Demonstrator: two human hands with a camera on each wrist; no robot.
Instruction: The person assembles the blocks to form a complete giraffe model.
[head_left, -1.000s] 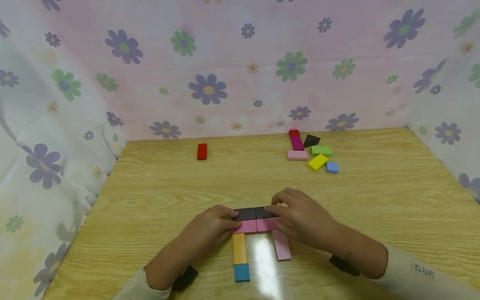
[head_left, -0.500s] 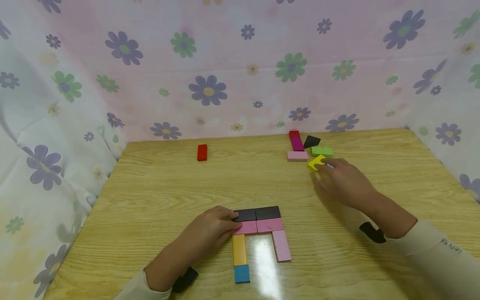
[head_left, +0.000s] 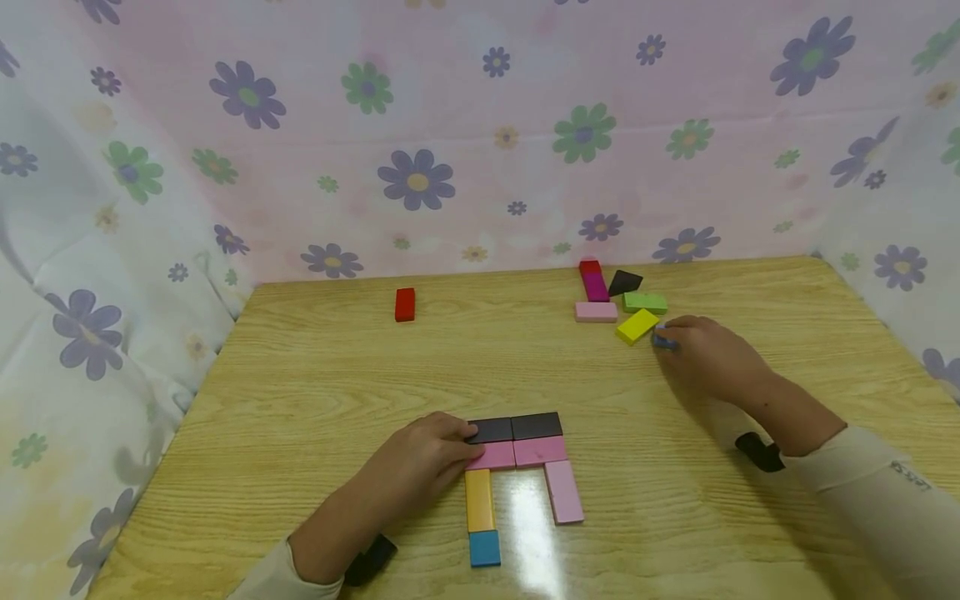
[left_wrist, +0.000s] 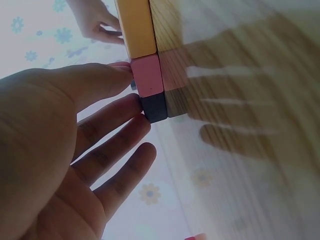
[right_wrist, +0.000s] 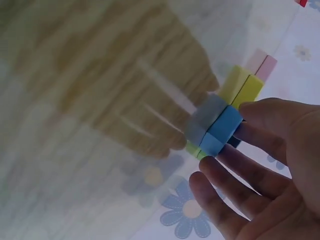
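Note:
On the table a flat arrangement of blocks has two black blocks (head_left: 536, 426) along the top and two pink blocks (head_left: 540, 451) below them. An orange block (head_left: 478, 500) with a teal block (head_left: 484, 548) under it runs down the left, and a light pink block (head_left: 563, 492) runs down the right. The fingertips of my left hand (head_left: 412, 458) rest against the left ends of the black and pink rows. Far right, my right hand (head_left: 712, 354) pinches a small blue block (right_wrist: 225, 126) between thumb and fingers, at table level, next to a yellow block (head_left: 637, 326).
Behind the right hand lie a green block (head_left: 645, 302), a dark angular block (head_left: 626, 282), a pale pink block (head_left: 596, 312), a magenta block (head_left: 596, 287) and a red one (head_left: 590, 267). Another red block (head_left: 405, 304) sits at the back left. Flowered cloth (head_left: 465, 125) borders the table.
My right hand has left the right end of the black and pink rows, reached out to the far right and taken hold of the small blue block. The left hand has stayed in place.

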